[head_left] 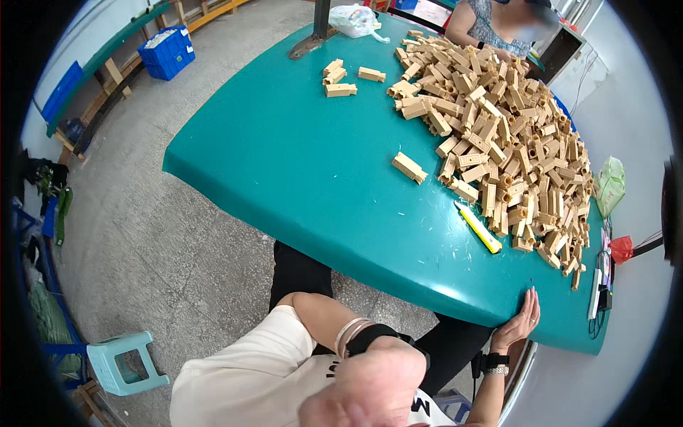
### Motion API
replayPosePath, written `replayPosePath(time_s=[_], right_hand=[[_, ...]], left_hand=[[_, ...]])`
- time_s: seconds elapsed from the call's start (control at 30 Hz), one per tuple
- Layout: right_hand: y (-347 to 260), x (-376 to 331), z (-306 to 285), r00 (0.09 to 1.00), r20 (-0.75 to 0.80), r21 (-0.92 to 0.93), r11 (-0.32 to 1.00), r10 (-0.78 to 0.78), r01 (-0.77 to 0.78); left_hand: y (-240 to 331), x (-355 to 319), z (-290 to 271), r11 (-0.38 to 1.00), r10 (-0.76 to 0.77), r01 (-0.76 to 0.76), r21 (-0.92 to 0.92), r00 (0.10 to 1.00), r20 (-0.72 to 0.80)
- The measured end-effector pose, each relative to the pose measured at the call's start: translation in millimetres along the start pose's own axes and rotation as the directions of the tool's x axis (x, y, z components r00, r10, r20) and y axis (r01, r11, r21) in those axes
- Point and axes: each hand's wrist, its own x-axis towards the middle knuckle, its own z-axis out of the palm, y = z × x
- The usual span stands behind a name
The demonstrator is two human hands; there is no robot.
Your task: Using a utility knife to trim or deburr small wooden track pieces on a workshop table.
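My left hand (377,381) is raised close in front of my chest, large and blurred, and its fingers cannot be made out. The right hand (519,324) rests at the table's near right edge, fingers stretched out and holding nothing. Beyond it on the green table (284,164) lies a yellow utility knife (479,229) with its blade end pointing away from me. A large heap of tan, square-sided hollow pieces (509,160) covers the right part of the table. One single tan piece (409,168) lies apart, left of the heap.
Several tan pieces (341,90) lie near the far left, by a dark metal post (321,20) and a plastic bag (354,21). Another person (491,25) sits behind the heap. A power strip (594,293) lies at the right edge; a light-green stool (128,363) stands on the floor.
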Motion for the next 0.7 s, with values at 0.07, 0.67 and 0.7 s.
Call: replayPosePath(time_s=[0.07,0.67,0.7], right_hand=[[1,0,2,1.0,-0.005,0.005,1.0,-0.006,0.006],[9,-2,1,0.999,0.031,-0.025,1.0,-0.018,0.019],[10,-2,1,0.999,0.041,-0.031,0.999,-0.013,0.014]], left_hand=[[7,-20,21,0.99,-0.071,0.056,-0.131,0.99,-0.119],[48,-16,58,-0.847,-0.495,-0.528,-0.057,0.745,0.447],[45,-15,57,-0.852,-0.499,-0.518,-0.081,0.754,0.428]])
